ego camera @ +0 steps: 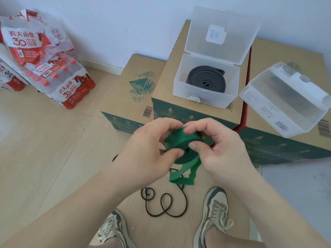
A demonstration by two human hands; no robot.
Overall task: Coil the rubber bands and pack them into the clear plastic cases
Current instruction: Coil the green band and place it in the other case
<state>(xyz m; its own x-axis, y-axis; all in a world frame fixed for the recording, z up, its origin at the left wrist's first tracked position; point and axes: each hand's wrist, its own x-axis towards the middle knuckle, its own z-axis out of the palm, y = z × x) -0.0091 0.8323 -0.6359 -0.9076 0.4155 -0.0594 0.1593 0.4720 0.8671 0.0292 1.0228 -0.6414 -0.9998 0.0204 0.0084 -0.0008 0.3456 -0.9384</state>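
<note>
Two hands hold the green band (180, 140) in the air, below and in front of the open case (197, 97), which sits on a cardboard box (166, 86). The left hand (143, 149) curls round the left side of the roll, with its thumb at the lower edge. The right hand (223, 149) pinches the other side, forefinger on top and thumb on the outer wrap. A short tail hangs loose under the roll (not yet wound in).

Inside the open case a grey band (206, 79) lies coiled flat. To the right of the open case, a second case (286, 104) appears closed, with something dark inside. Below the open case, on the floor under the hands, a thin black cord (166, 203) lies in loops.

The green band looks soft, light and springy, so I judge the roll would unwind if the pinch eased. The safest hold is probably across the coil's flat sides, with a thumb pinning the free end.
</note>
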